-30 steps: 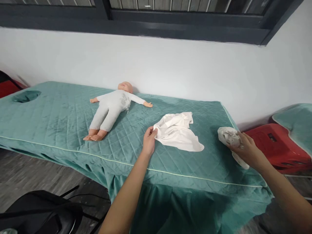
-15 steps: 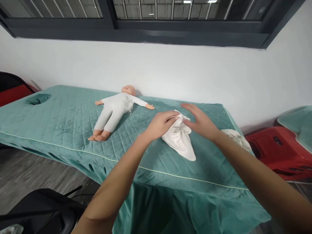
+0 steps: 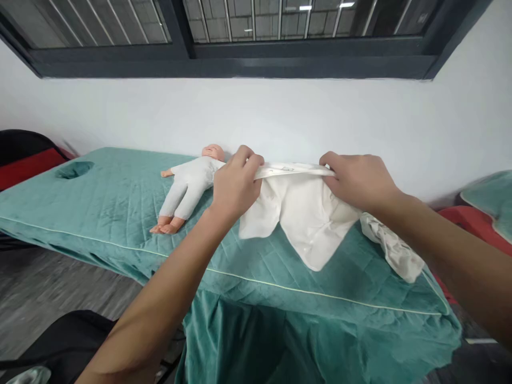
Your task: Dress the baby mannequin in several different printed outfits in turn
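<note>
Two hands share one white garment [image 3: 304,205] just right of the middle of the frame. The left hand [image 3: 237,184] grips the left end of its top edge, and the right hand [image 3: 360,181] has its fingers closed on the right end. The step in hand looks like spreading the garment out by that edge. The next move, I judge, calls for a firm, level hold on both ends, so the thin cloth neither twists nor slips.

At the left, the bed [image 3: 104,205] is covered in green, velvety quilting stitched in diamonds, with an oval hole [image 3: 74,169] and pale piping along the front. Left of centre, a doll [image 3: 192,176] lies on its back in a soft, whitish suit; its head and feet look smooth and rubbery. The garment seems light and limp: its top edge pulls into a narrow band, and the lower part drops in loose flaps, one ending in a blunt point. Whether that point touches the bed, I cannot tell. Further right, a crumpled cloth [image 3: 394,248] lies wrinkled near the bed's end.
</note>
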